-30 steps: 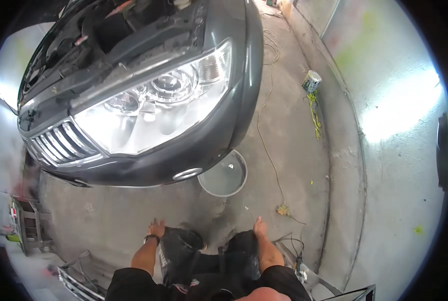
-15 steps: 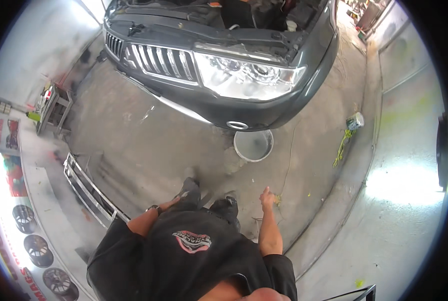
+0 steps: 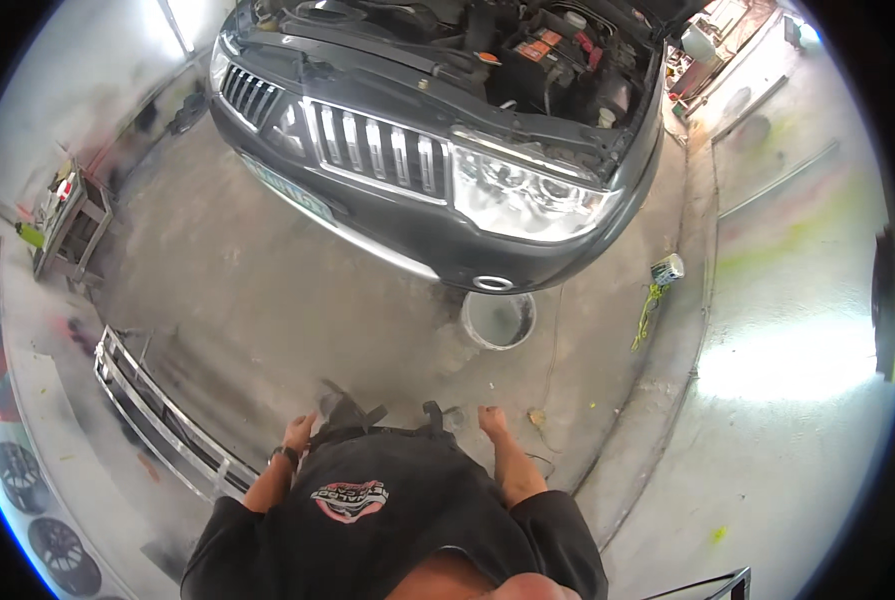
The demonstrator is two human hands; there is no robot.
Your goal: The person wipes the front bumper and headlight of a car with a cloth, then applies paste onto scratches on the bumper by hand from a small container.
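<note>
From my remote view, the left hand [image 3: 300, 430] hangs by the person's left side, wearing a dark wristwatch [image 3: 285, 455]. Its fingers look loosely curled; I cannot tell how far that grip is closed or whether it has hold of anything. The right hand [image 3: 492, 422] hangs by the other side, fingers bent inward, and I cannot make out its grip any better. A yellowish lump [image 3: 536, 417] lies on the floor [image 3: 237, 280] near it. Ahead I have the dark grey car [image 3: 397, 225], its engine bay [image 3: 567, 75] uncovered. The round bucket [image 3: 489, 346] sits on the floor just below the bumper corner, well apart from both hands. A metal frame [image 3: 225, 467] lies to my left, near the left forearm.
</note>
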